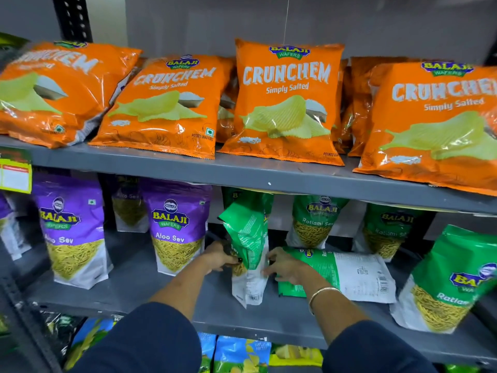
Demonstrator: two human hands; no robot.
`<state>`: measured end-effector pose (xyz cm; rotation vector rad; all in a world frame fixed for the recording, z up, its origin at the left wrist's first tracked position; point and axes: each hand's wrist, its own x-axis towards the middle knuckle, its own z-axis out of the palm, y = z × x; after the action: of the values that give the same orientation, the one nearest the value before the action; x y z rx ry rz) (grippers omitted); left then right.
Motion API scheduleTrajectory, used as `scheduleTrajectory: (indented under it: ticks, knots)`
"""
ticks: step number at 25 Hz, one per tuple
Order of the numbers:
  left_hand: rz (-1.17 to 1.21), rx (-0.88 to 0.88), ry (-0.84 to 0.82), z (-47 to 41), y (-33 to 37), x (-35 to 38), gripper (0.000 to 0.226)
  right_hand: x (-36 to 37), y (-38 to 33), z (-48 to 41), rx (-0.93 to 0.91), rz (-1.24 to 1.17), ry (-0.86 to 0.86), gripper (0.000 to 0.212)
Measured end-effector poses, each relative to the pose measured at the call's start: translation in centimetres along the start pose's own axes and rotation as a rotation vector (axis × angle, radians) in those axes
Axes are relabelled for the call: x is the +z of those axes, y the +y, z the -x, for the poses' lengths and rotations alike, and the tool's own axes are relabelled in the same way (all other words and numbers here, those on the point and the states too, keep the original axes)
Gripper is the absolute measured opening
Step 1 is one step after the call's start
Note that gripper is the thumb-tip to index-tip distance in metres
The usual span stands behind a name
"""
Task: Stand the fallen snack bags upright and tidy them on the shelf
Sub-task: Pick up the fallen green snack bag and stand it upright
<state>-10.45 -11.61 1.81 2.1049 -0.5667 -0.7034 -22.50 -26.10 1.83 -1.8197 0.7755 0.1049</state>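
A green Ratlami Sev bag (248, 243) stands on edge on the middle shelf (172, 297), turned sideways with its top bent over. My left hand (219, 257) grips its left side and my right hand (285, 266) holds its right side. Just right of it a second green bag (349, 275) lies flat on its face, back label up, partly under my right wrist. Other green bags stand upright behind (314, 222) and at the right (451, 281).
Purple Aloo Sev bags (72, 230) (177, 227) stand at the left of the same shelf. Orange Crunchem bags (287, 100) lean along the shelf above, whose front edge (242, 181) overhangs my hands. Blue and yellow bags (242, 356) sit on the shelf below.
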Motion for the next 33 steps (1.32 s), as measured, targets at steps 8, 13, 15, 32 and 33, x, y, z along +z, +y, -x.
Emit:
scheduleTrajectory:
  ticks: [8, 13, 15, 32, 33]
  knots:
    - [0.174, 0.12, -0.027, -0.4, 1.5, 1.0, 0.09, 0.6, 1.1, -0.6, -0.174, 0.024, 0.09, 0.071]
    - [0.039, 0.02, -0.215, -1.4, 0.8, -1.3, 0.081, -1.3, 0.6, -0.3, -0.216, -0.085, 0.037, 0.06]
    - [0.016, 0.058, -0.134, -2.0, 0.2, -1.2, 0.09, -1.3, 0.5, 0.1, -0.183, -0.113, -0.07, 0.059]
    - [-0.251, -0.497, -0.724, 1.4, 1.2, 1.0, 0.039, -2.1, 0.0, 1.4, -0.15, 0.077, 0.156, 0.062]
    - [-0.275, -0.509, -0.84, 1.6, 1.7, 1.8, 0.042, -3.1, 0.3, 1.5, -0.152, 0.148, 0.211, 0.061]
